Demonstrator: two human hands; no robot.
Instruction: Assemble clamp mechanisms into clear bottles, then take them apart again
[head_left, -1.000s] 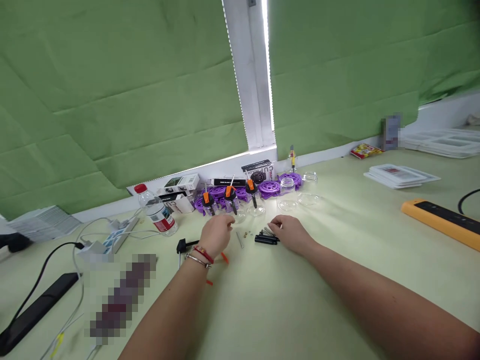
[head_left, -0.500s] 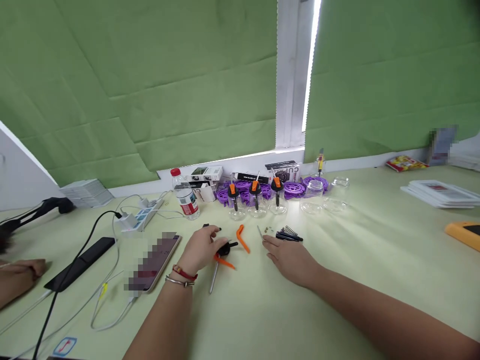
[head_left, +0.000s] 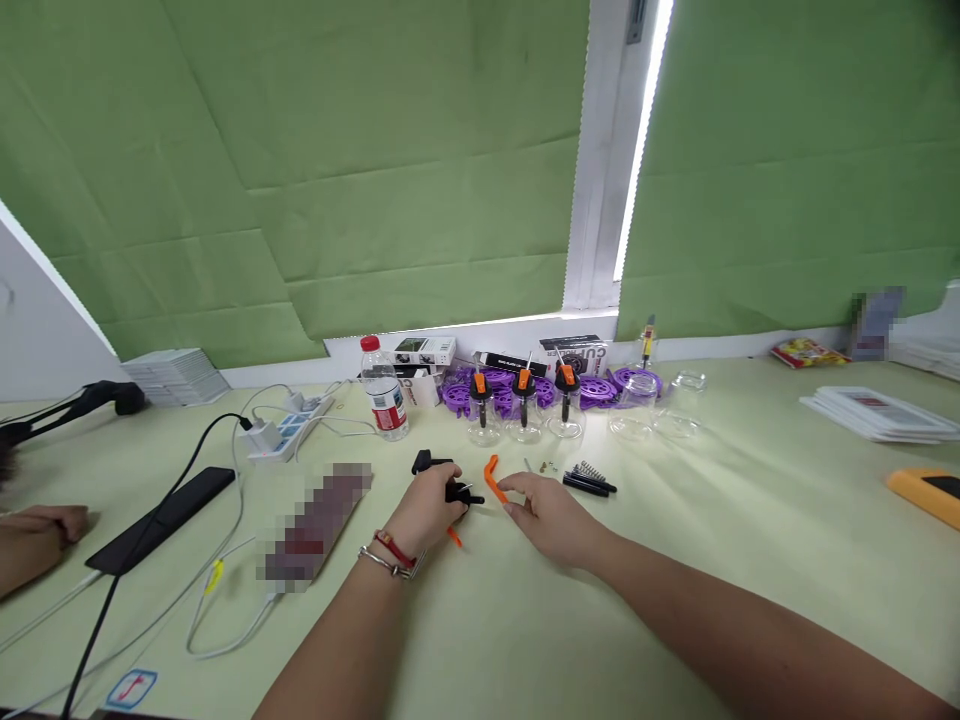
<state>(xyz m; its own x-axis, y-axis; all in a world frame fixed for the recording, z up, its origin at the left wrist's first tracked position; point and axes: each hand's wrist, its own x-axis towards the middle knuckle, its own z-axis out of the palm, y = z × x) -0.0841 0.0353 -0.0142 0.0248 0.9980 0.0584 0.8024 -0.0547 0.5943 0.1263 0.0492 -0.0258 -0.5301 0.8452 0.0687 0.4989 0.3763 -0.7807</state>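
Pale tabletop (head_left: pixel 510 630); left hand (head_left: pixel 429 503) partly hides black part (head_left: pixel 460 494).

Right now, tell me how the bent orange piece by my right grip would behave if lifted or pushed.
The orange piece looks stiff, since it holds a clear bend. Being slim, it is probably light. That bend should discourage rolling, though a push on one end might swivel it.

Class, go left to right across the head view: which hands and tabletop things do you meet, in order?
Co-worker's hand, black bar, white power strip, left hand, orange piece, right hand, colourful packet, yellow-orange device.
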